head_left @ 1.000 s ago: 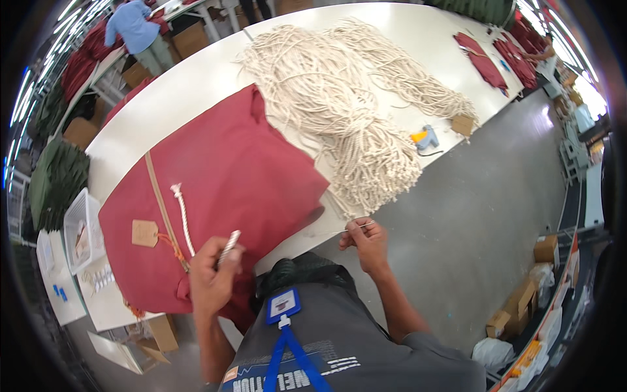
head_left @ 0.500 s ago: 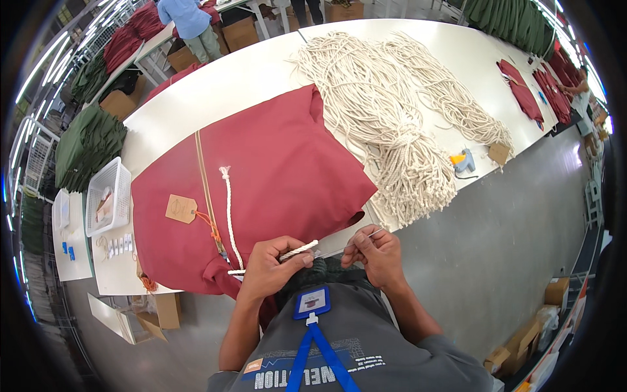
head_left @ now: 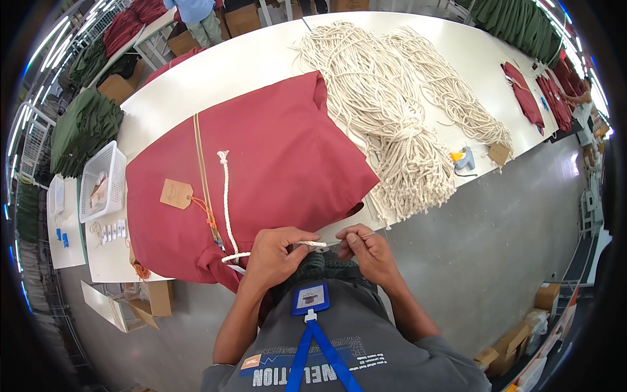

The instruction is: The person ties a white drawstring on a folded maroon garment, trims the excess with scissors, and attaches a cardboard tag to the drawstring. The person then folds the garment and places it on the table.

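Note:
My left hand (head_left: 275, 256) pinches a white braided cord (head_left: 317, 244), whose short tip sticks out past the thumb toward the right. Facing it at close range, my right hand (head_left: 367, 253) grips a thin metal needle-like tool (head_left: 368, 234) between thumb and forefinger; its exact kind is too small to tell. A maroon fabric piece (head_left: 261, 150) lies folded on the table at the left hand. Down it runs a zip (head_left: 199, 153), beside a brown paper tag (head_left: 176, 194) on orange string. Another stretch of white cord (head_left: 226, 202), knotted at its far end, rests on the fabric.
On the white table (head_left: 222, 72), a big heap of cream cords (head_left: 385, 124) lies right of the fabric, beside a grey-and-yellow tool (head_left: 464, 160). A white basket (head_left: 104, 183) and green fabric stack (head_left: 88, 130) stand left. Another person (head_left: 199, 23) stands across the table.
My hands have come slightly closer together, and the cord tip has swung from slanting upward to nearly level. The view has shifted a little.

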`<state>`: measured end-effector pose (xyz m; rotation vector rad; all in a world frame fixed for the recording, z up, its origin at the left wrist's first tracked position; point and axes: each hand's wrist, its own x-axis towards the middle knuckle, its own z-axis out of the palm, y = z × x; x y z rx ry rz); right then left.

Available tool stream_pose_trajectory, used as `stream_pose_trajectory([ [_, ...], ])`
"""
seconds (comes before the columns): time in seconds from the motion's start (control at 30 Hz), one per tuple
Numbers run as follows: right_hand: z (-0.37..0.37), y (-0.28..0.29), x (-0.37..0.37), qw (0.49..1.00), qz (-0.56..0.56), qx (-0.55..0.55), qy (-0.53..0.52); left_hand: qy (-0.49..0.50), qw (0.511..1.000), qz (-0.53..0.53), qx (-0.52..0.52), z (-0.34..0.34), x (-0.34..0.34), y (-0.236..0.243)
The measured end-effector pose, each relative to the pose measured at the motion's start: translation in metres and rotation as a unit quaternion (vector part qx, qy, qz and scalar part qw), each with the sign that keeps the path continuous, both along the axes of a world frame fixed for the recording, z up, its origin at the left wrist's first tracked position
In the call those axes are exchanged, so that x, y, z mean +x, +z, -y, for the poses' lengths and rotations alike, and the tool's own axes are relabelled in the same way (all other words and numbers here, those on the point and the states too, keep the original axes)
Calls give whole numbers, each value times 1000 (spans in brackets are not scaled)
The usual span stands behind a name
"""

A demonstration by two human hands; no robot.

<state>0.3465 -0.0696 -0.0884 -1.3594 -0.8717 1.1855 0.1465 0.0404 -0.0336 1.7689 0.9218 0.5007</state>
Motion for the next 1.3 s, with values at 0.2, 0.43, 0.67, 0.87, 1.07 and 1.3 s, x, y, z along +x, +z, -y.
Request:
stream_pose_trajectory([
  [0.2,2,-45,34,977,184,-61,-90,60,997,-13,-41,-5,-3,9],
  [0.43,14,-145,45,959,175,-57,-214,92,989,65,-98,-9,-17,16],
  [0.67,-2,-187,33,907,394,-9,-152,102,987,52,-110,-6,-25,24],
  [0.87,8,-170,14,879,475,28,-39,119,987,64,-90,-2,-35,26],
  [1.07,-20,-172,-29,805,529,182,196,115,987,58,-97,-1,-37,26],
  [1.3,-5,-129,-4,857,496,19,142,152,979,68,-116,-1,-54,28],
])
